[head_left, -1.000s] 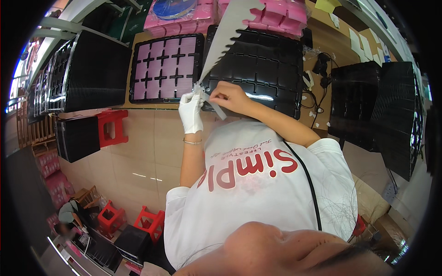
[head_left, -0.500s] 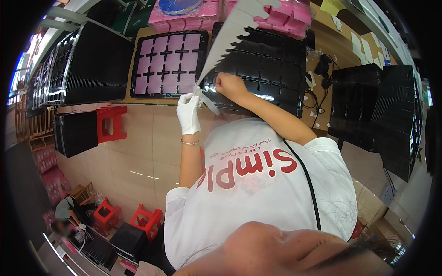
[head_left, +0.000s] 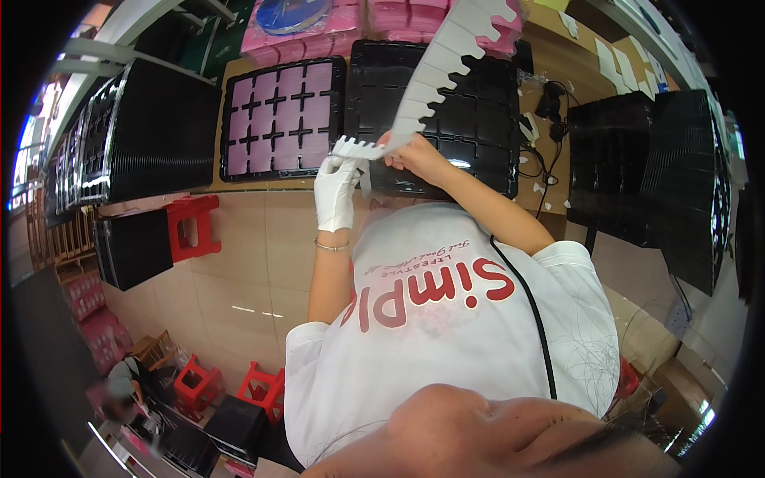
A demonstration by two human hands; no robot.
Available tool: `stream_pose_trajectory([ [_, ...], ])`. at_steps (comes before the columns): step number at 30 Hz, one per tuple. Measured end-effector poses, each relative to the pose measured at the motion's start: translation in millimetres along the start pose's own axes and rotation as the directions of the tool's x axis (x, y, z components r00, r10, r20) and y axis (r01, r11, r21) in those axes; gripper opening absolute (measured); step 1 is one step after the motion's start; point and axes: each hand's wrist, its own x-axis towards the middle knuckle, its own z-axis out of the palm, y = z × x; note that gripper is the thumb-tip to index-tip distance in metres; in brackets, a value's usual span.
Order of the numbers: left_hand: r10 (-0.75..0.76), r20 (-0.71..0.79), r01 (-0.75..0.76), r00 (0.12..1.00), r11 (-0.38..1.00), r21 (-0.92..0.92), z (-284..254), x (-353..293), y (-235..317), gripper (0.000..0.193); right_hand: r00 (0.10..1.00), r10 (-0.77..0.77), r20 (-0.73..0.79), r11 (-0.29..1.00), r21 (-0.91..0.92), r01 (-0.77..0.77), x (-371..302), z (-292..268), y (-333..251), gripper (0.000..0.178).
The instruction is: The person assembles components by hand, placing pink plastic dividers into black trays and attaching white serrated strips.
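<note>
A long white strip [head_left: 434, 80] with notches along one edge runs through both my hands and rises toward the top of the view. My left hand [head_left: 335, 195], in a white glove, is closed on its lower end. Bare fingers of my right hand [head_left: 418, 158] pinch the strip a little further along, where it bends upward. Beneath the strip and my right hand lies a black plastic tray [head_left: 482, 111] with moulded compartments. Left of it is a second black tray [head_left: 340, 95] with pink pieces [head_left: 288, 84] between its cross-shaped dividers.
Pink packs [head_left: 311, 48] wrapped in film, with a blue disc [head_left: 291, 12] on top, stand behind the trays. Stacks of black trays rise at left [head_left: 171, 127] and right [head_left: 613, 159]. Black cables [head_left: 550, 99] lie at right. A red stool [head_left: 194, 227] and a co-worker [head_left: 131, 378] are at left.
My right hand has gone from a closed fist over the black tray to pinching the strip beside my left hand. The strip now bends between my hands and its upper part has swung right.
</note>
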Motion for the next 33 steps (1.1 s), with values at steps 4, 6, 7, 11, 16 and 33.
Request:
stream_pose_trajectory([
  [4,-0.071,0.131,0.067,0.989,0.997,0.033,35,7,1,0.012,0.973,-0.183,-0.140,0.967,-0.206,0.152,-8,-4,4,0.012],
  [6,-0.035,0.155,0.018,0.987,0.994,0.109,53,5,18,0.014,0.908,-0.360,-0.213,0.887,-0.380,0.262,-19,2,-13,0.015],
  [7,0.002,0.174,-0.033,0.985,0.984,0.173,59,6,21,0.018,0.903,-0.365,-0.227,0.886,-0.383,0.262,-23,-2,-15,0.015],
  [11,-0.001,0.227,-0.074,0.974,0.944,0.321,84,24,20,0.023,0.821,-0.503,-0.271,0.740,-0.626,0.246,-44,-12,-33,0.013],
  [16,-0.064,0.107,0.029,0.992,0.954,0.298,100,41,1,0.027,0.665,-0.747,0.000,0.418,-0.778,0.469,-55,-39,-47,0.009],
  [33,-0.140,0.120,0.067,0.983,0.875,0.479,110,29,-12,0.030,0.698,-0.630,-0.340,0.296,-0.936,-0.189,1,-252,-95,0.013],
])
